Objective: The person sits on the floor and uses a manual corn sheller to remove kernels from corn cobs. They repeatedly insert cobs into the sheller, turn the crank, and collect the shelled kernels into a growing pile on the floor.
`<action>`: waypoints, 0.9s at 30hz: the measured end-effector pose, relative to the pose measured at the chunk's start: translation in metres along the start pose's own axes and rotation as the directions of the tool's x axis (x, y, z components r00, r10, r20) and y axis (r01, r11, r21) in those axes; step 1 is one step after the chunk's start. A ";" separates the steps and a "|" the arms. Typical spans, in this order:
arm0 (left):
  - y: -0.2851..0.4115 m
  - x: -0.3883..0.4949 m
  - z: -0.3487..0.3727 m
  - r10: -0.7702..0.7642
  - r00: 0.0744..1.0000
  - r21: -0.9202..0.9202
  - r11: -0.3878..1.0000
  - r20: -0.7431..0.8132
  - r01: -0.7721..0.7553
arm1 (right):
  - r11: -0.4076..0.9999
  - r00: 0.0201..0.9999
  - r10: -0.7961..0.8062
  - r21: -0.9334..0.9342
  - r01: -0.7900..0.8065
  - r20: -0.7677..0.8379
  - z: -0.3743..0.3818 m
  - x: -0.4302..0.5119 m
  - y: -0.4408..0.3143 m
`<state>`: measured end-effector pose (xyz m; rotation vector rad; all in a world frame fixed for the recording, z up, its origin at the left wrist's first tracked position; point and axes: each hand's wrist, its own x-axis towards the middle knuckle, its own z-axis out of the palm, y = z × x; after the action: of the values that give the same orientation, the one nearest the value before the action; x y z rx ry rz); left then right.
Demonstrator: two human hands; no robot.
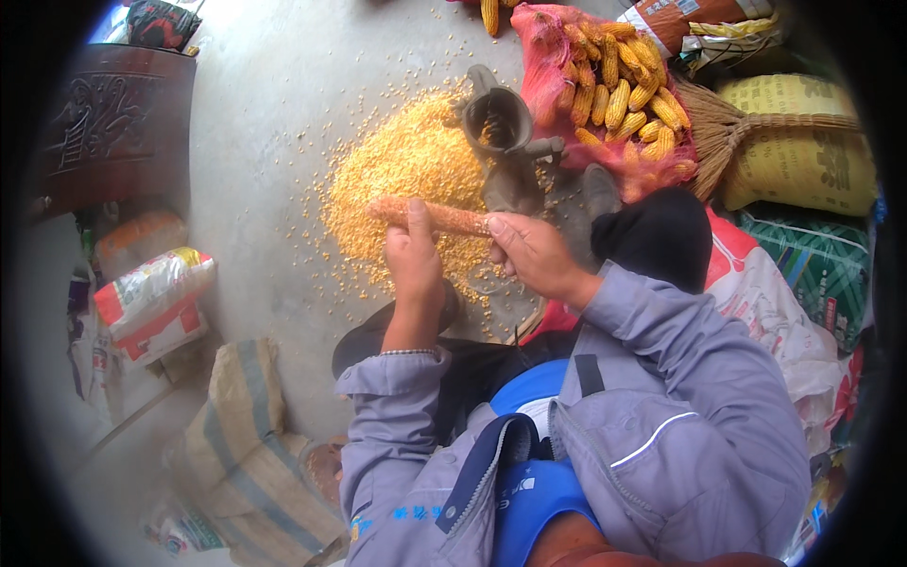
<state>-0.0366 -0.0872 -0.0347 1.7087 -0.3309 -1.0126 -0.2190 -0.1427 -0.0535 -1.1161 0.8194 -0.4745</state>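
A reddish corn cob (pixel 453 218), mostly bare of kernels, lies across both hands above the floor. My left hand (pixel 415 248) grips it toward its left end, thumb on top. At the right end, my right hand (pixel 531 251) holds the tip between thumb and fingers. Beneath and beyond the cob spreads a heap of loose yellow corn kernels (pixel 397 163). Just past my right hand stands a metal hand-operated corn sheller (pixel 497 124), its round funnel mouth facing up; a few kernels show inside.
A pink mesh sack (pixel 542 42) at upper right spills whole corn ears (pixel 616 99). A straw broom (pixel 723 135) rests against a yellow sack (pixel 801 163). Woven striped sacking (pixel 248 439) lies lower left, near packaged bags (pixel 156 298) and a carved dark wooden panel (pixel 120 120).
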 end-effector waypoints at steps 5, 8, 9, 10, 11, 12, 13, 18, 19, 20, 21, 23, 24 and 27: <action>-0.005 0.002 0.004 0.051 0.999 -0.093 0.994 -0.007 -0.051 | 0.995 0.994 0.095 0.029 -0.093 -0.056 -0.001 0.002 0.002; -0.008 0.003 -0.002 0.109 0.993 -0.099 0.990 0.051 -0.104 | 0.958 0.971 0.233 0.183 -0.221 -0.051 -0.001 0.004 -0.001; -0.009 0.003 -0.004 0.116 0.990 -0.105 0.989 0.076 -0.108 | 0.946 0.968 0.250 0.220 -0.240 -0.018 -0.002 0.005 -0.002; -0.009 0.003 -0.006 0.131 0.988 -0.101 0.987 0.084 -0.122 | 0.928 0.966 0.259 0.271 -0.255 0.023 -0.003 0.006 -0.003; -0.010 0.004 -0.006 0.128 0.988 -0.105 0.987 0.089 -0.119 | 0.912 0.955 0.294 0.292 -0.290 0.031 -0.004 0.007 -0.003; -0.010 0.004 -0.006 0.107 0.991 -0.113 0.989 0.078 -0.098 | 0.889 0.946 0.320 0.328 -0.318 0.049 -0.004 0.007 -0.003; -0.011 0.004 -0.006 0.130 0.988 -0.148 0.982 0.085 -0.116 | 0.858 0.935 0.346 0.377 -0.349 0.077 -0.005 0.008 -0.003; -0.005 0.005 -0.003 0.070 0.997 -0.331 0.942 0.026 -0.058 | 0.851 0.939 0.327 0.398 -0.341 0.106 -0.004 0.006 -0.004; -0.004 0.005 -0.003 0.064 0.998 -0.358 0.932 0.020 -0.053 | 0.835 0.939 0.319 0.432 -0.341 0.125 -0.004 0.005 -0.005; -0.002 0.005 -0.004 0.060 0.998 -0.383 0.922 0.009 -0.052 | 0.821 0.938 0.320 0.456 -0.344 0.132 -0.004 0.005 -0.006; 0.000 0.005 -0.006 0.060 0.998 -0.417 0.907 -0.006 -0.057 | 0.802 0.932 0.322 0.475 -0.362 0.168 -0.005 0.005 -0.008; 0.003 0.005 -0.007 0.077 0.997 -0.454 0.888 -0.021 -0.078 | 0.802 0.921 0.327 0.453 -0.389 0.212 -0.005 0.005 -0.010; 0.004 0.004 -0.008 0.091 0.996 -0.484 0.871 -0.014 -0.086 | 0.821 0.917 0.334 0.411 -0.397 0.219 -0.005 0.005 -0.012; 0.005 0.002 -0.009 0.088 0.996 -0.553 0.831 0.017 -0.064 | 0.911 0.938 0.266 0.261 -0.319 0.220 -0.004 0.004 -0.016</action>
<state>-0.0276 -0.0845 -0.0306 1.1389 -0.1101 -0.9690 -0.2186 -0.1544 -0.0414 -0.7312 0.7152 -0.2270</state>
